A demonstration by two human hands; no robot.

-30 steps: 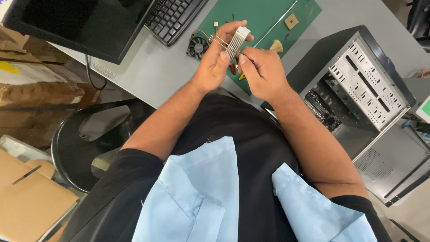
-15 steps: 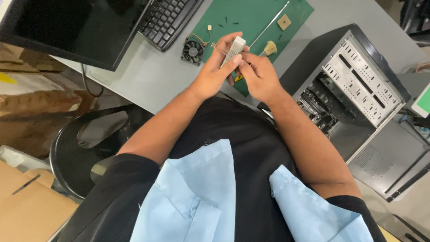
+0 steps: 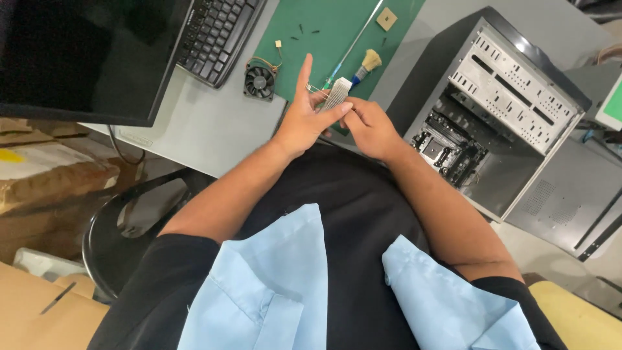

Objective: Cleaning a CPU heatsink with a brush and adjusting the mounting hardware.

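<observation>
Two sets of fingers pinch a small finned heatsink (image 3: 336,94) between them, the left hand (image 3: 303,116) with its index finger raised, the right hand (image 3: 368,126) curled closed on it, above the green mat (image 3: 324,19) on the tabletop (image 3: 207,129), near a small fan (image 3: 260,81), a brush (image 3: 364,66) and an open computer case (image 3: 492,110)

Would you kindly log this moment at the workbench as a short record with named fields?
Left hand: left hand grips the finned heatsink, index finger pointing up.
Right hand: right hand pinches the heatsink's near end.
Work surface: green mat on a grey desk.
On the mat: small fan, brush, loose screws.
Nearby: keyboard, monitor, open computer case.
</observation>
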